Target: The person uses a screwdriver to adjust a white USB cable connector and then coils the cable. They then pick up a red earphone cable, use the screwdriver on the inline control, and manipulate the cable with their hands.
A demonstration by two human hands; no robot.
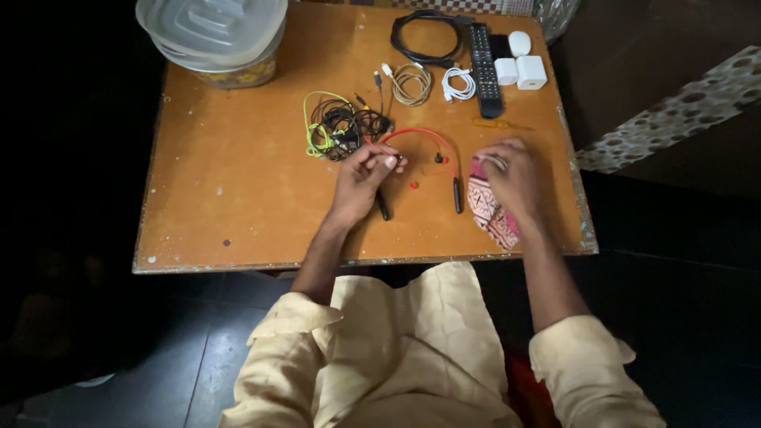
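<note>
A red neckband earphone with black ends lies curved on the orange table. My left hand pinches one end of it near a black earbud, fingers closed on the wire. My right hand rests on a patterned pink cloth pouch and grips it. A small red ear tip lies loose between the hands. Just behind my left hand sits a tangle of black and green cables.
At the back stand a stack of clear plastic containers, a coiled black cable, a black remote, white chargers, two coiled white cables and a small yellow screwdriver. The table's edge is close to my lap.
</note>
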